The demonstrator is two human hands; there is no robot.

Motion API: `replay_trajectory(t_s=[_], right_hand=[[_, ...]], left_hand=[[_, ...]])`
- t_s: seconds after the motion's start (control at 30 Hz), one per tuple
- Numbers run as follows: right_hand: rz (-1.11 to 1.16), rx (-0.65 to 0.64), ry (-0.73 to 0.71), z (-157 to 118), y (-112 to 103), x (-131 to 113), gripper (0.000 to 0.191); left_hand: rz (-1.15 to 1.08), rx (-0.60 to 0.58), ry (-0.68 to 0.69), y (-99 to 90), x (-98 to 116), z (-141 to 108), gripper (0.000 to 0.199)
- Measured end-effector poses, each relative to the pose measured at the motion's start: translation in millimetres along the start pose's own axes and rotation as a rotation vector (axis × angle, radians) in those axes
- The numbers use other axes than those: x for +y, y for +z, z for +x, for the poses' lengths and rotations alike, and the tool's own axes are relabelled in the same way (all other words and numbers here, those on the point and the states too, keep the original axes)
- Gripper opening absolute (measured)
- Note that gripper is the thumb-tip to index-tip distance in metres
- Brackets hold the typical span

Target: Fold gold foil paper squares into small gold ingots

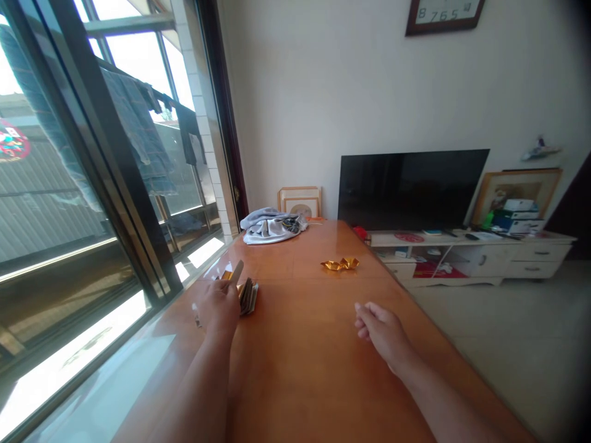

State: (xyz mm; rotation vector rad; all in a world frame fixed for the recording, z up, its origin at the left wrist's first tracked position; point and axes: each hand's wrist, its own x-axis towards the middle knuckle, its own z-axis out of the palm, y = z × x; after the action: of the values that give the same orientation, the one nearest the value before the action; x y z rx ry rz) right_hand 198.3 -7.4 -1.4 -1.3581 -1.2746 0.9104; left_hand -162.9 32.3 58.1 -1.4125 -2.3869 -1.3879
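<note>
The fingers of the left hand (219, 307) curl closed, seemingly around a thin pale paper strip (237, 271), just beside a fanned stack of gold-edged paper slips (248, 296); both look light and flimsy, best pinched by an edge; the right hand (381, 332) holds nothing, fingertips loosely pressed together; folded gold paper pieces (340, 264) lie ahead on the glossy orange wooden table (295, 375); a grey cloth bundle (272, 226) and black flat-screen television (410, 189) stand beyond.

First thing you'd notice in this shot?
The shiny gold folded paper stands out in the middle of the orange wooden table, ahead of both hands. The left hand is up against a small stack of paper near the window, while the right hand is curled and holds nothing. Behind the table, a black TV sits on a white cabinet.
</note>
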Motion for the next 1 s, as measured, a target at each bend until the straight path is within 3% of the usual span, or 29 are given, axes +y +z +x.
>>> replay_trajectory(t_s=[0.1,0.23,0.37,0.43,0.6,0.77,1.0], right_hand=[[0.011,0.023,-0.024,-1,0,-3,0.048],[0.032,0.028,-0.031,-2,0,-7,0.048],[0.088,-0.064,0.012,-5,4,-11,0.050],[0.145,-0.146,0.059,-8,6,-14,0.051],[0.307,-0.361,0.227,-21,13,-25,0.056],[0.489,-0.432,0.358,-28,16,-32,0.056],[0.711,-0.235,0.383,-14,13,-22,0.037]], left_hand=[[0.046,0.088,0.208,-2.3,19,-11,0.027],[-0.092,-0.076,0.333,6.1,42,-36,0.023],[-0.600,-0.359,0.242,21.0,62,-66,0.018],[-0.884,-0.516,0.111,25.5,69,-79,0.022],[-1.234,-0.836,-0.163,26.4,80,-99,0.028],[-1.290,-0.976,-0.320,29.6,84,-112,0.035],[-1.211,-1.163,-0.279,37.2,86,-125,0.035]])
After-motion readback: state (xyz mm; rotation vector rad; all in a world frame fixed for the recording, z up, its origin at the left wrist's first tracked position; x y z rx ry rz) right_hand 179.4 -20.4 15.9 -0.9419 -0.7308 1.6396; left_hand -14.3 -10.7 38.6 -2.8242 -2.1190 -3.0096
